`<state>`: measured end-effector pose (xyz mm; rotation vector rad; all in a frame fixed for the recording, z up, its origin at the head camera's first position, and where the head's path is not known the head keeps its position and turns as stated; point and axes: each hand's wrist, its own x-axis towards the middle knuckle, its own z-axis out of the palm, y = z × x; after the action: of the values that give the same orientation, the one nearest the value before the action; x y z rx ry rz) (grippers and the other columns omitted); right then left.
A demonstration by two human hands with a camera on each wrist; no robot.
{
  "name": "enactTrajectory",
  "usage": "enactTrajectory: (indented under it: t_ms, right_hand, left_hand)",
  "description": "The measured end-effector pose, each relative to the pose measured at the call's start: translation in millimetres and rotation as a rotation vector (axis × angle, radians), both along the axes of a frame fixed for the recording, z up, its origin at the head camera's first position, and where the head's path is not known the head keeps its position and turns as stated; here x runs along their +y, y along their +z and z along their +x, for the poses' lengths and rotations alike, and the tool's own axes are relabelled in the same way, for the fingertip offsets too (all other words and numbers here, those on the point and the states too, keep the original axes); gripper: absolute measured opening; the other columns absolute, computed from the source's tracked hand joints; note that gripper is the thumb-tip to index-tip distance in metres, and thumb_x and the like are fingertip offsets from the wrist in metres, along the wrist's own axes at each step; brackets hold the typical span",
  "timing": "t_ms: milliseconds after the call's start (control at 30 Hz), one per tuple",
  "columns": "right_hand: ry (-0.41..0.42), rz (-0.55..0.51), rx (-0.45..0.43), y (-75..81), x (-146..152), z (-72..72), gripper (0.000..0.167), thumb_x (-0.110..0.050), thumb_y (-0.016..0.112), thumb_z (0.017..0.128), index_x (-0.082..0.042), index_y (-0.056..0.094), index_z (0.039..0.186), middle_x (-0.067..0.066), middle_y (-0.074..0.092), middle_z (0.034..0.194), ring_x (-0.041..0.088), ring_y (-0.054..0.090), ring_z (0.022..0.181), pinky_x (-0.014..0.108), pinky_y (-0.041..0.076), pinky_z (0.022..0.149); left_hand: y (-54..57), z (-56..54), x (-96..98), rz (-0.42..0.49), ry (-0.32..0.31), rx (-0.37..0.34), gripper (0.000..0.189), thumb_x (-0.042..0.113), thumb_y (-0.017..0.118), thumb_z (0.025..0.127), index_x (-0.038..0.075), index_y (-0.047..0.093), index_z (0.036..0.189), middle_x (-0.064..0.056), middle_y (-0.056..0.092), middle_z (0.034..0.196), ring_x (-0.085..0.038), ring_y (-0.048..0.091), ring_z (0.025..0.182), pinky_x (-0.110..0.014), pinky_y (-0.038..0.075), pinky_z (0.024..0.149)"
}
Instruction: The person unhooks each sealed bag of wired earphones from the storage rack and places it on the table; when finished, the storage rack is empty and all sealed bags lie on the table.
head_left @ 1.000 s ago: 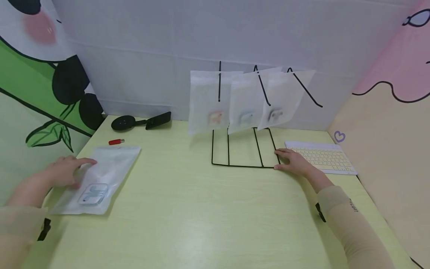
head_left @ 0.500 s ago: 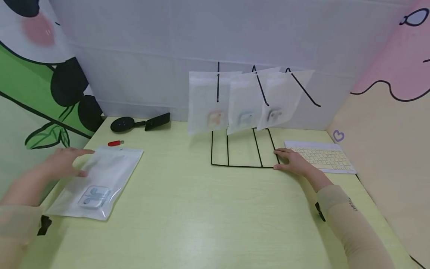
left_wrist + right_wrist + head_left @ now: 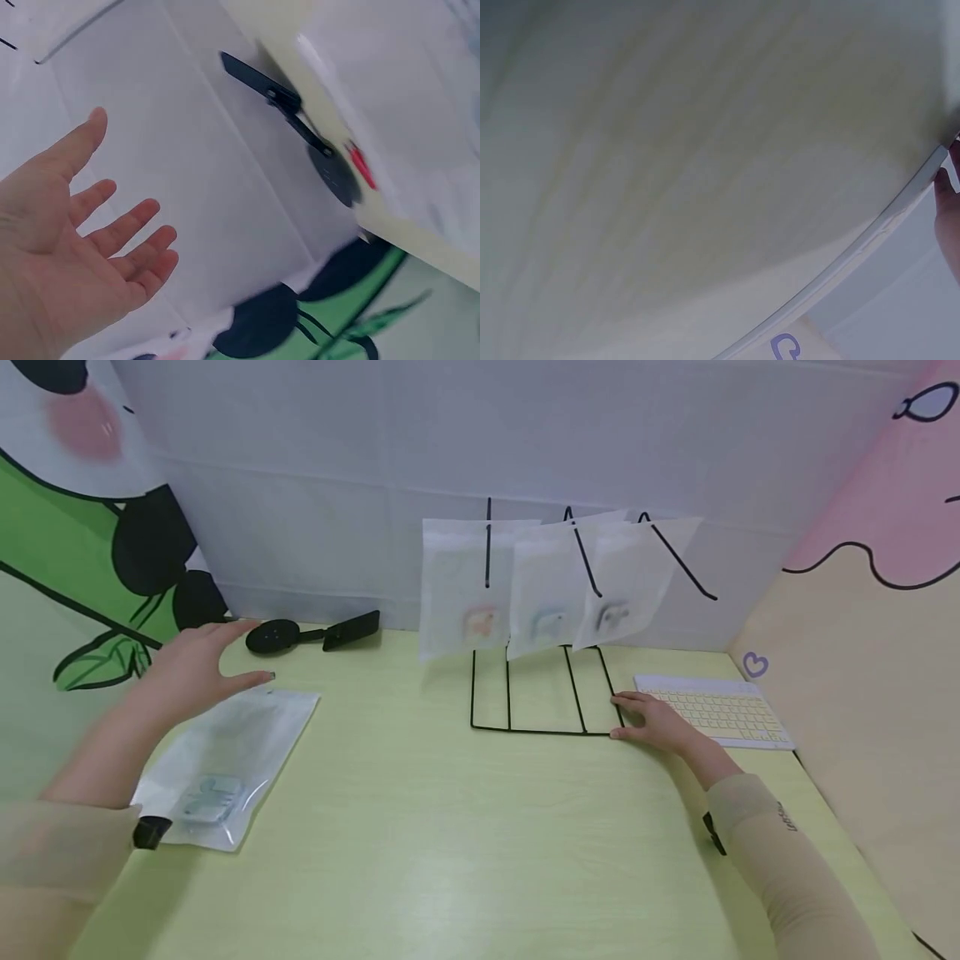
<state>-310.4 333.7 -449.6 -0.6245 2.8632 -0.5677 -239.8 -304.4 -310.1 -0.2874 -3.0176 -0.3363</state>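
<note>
My left hand (image 3: pixel 187 681) hovers over the left side of the table with thumb and fingers spread, holding nothing. Its palm (image 3: pixel 82 262) shows in the left wrist view. Below it lies a frosted zip bag (image 3: pixel 262 727) with earphones in a clear case (image 3: pixel 212 797). A red USB stick (image 3: pixel 361 166) sits by the bag, mostly hidden behind the left thumb in the head view. My right hand (image 3: pixel 660 722) holds the front right corner of a black wire display rack (image 3: pixel 474 693). Several similar bags, one nearest the left (image 3: pixel 465 568), hang from the rack's hooks.
A black slotted spoon (image 3: pixel 272 637) with a flat black piece (image 3: pixel 352 630) lies at the back left, just beyond the left fingertips. A white keyboard (image 3: pixel 720 714) sits beside the right hand. White cloth (image 3: pixel 315 510) backs the table.
My left hand has let go of the bag, lifted off it and moved up and right toward the slotted spoon and USB stick. The right hand stays at the rack.
</note>
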Motion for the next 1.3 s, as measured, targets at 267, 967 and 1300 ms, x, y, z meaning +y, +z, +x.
enactTrajectory:
  t_ms: [267, 967, 1300]
  right_hand:
    - [0.0, 0.007, 0.004, 0.8, -2, 1.0, 0.077, -0.044, 0.067, 0.085, -0.005, 0.037, 0.144, 0.021, 0.031, 0.149, 0.045, 0.024, 0.136, 0.06, 0.023, 0.108]
    - [0.001, 0.007, -0.002, 5.7, -4, 2.9, 0.075, -0.041, 0.067, 0.086, -0.004, 0.037, 0.144, 0.021, 0.031, 0.149, 0.045, 0.023, 0.137, 0.06, 0.022, 0.108]
    - [0.0, 0.008, 0.001, 4.9, -4, 3.9, 0.075, -0.041, 0.067, 0.086, -0.004, 0.038, 0.144, 0.021, 0.031, 0.149, 0.045, 0.023, 0.136, 0.061, 0.022, 0.108]
  left_hand:
    - [20.9, 3.1, 53.5, 0.248, -0.006, 0.064, 0.088, 0.05, 0.065, 0.085, 0.017, 0.018, 0.152, -0.027, 0.028, 0.148, -0.05, 0.024, 0.133, -0.067, 0.023, 0.101]
    - [-3.3, -55.0, 172.1, 0.573, -0.218, 0.232, 0.082, 0.032, 0.073, 0.083, 0.032, 0.026, 0.149, -0.008, 0.014, 0.156, -0.031, 0.017, 0.142, -0.059, 0.028, 0.106]
    - [-26.7, -92.6, 193.2, 0.754, -0.247, 0.366, 0.073, 0.024, 0.073, 0.083, 0.026, 0.036, 0.146, -0.009, 0.02, 0.153, -0.022, 0.024, 0.14, -0.049, 0.035, 0.105]
